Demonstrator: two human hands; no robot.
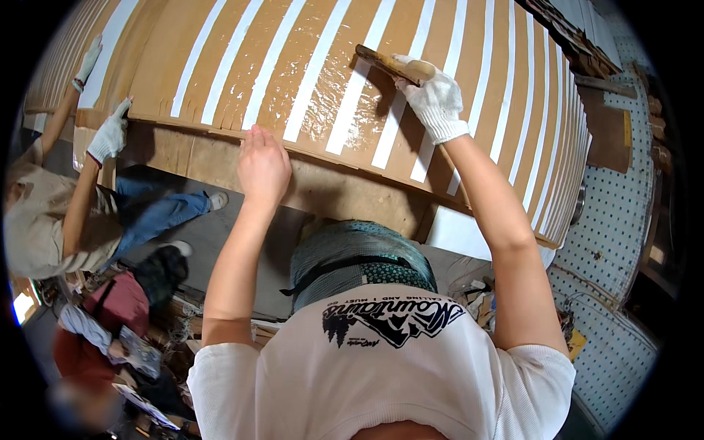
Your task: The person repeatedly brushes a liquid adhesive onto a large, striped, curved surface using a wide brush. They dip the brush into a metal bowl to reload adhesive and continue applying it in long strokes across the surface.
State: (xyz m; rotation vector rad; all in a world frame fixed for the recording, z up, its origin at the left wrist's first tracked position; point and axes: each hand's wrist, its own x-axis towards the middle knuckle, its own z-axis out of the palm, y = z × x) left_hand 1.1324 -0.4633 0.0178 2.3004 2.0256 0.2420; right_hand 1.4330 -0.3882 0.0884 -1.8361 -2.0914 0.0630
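Observation:
My right hand (438, 103), in a white knit glove, closes round a wooden-backed brush (387, 64) over the striped sheets; the underside of the brush is hidden. My bare left hand (264, 165) rests at the near edge of the sheets, fingers together and laid against that edge. Brown cardboard sheets (506, 110) overlap in a wide fan, showing alternating brown and white bands. A wet, shiny coating glistens on the middle bands, left of and below the brush.
A wooden worktable (323, 183) carries the sheets. At the left, a co-worker's two gloved hands (111, 132) touch the sheets. Another person in red (121, 308) is at lower left among scraps. A perforated pale panel (609, 220) stands at the right.

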